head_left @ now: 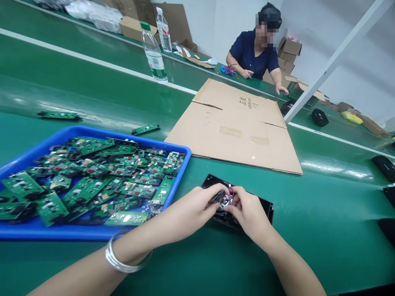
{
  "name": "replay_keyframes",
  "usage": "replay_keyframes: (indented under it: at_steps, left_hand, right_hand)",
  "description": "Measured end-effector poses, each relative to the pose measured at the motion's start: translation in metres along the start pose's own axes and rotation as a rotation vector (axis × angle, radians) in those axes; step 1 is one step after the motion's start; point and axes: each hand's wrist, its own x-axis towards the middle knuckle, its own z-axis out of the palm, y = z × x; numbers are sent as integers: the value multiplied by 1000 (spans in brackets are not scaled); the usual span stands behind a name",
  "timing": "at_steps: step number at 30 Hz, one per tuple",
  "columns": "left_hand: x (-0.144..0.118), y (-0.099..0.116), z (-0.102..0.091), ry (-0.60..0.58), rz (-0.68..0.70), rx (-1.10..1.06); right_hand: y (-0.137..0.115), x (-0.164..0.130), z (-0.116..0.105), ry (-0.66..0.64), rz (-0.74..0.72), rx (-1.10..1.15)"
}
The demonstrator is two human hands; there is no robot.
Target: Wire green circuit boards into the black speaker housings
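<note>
Two hands are closed together on one small part over a black housing (237,209), which lies flat on the green bench (324,230) near the middle of the scene, just right of the blue tray. The left hand (197,205) is curled narrowly, its fingertips pinching a small circuit board (219,198) at the housing's top face. The right hand (248,211) is likewise pinched shut, and thin red wires (230,193) are held or pressed between its fingertips, touching the board. A silver bangle (123,259) is worn on the left wrist.

Judged from this, the step in hand is the seating of the board and its wires into the housing; the board appears not yet pressed home. The next move would call for fine alignment, with the wires kept out from under the board and light, even pressure used.

To the left, the blue tray (92,232) is heaped with green circuit boards (92,181). Two loose boards (145,129) are left on the bench beyond it. Farther off, a flattened cardboard sheet (234,127) is spread out, and a water bottle (153,53) is stood at the far left. At the far right another person (254,51) is seated, both hands on their own stretch of the bench. More black housings (385,166) are lined along the right edge.
</note>
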Motion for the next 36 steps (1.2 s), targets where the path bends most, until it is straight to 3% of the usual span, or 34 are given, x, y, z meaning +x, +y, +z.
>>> replay_keyframes:
  at_steps: [9, 13, 18, 27, 31, 36]
  left_hand:
    - [-2, 9, 2, 38, 56, 61]
    - [-3, 7, 6, 18, 37, 143]
    - [-1, 3, 8, 21, 71, 98]
    - [2, -3, -4, -19, -67, -10]
    - [1, -7, -11, 50, -111, -52]
    - [1, -6, -11, 61, -185, -4]
  right_hand:
    - [-1, 1, -2, 37, -65, 59]
    - [-2, 1, -2, 63, -85, 70]
    - [1, 1, -2, 78, -84, 26]
    - [-3, 1, -3, 30, 31, -45]
    - [0, 3, -10, -76, 68, 67]
    - [6, 6, -19, -103, 148, 128]
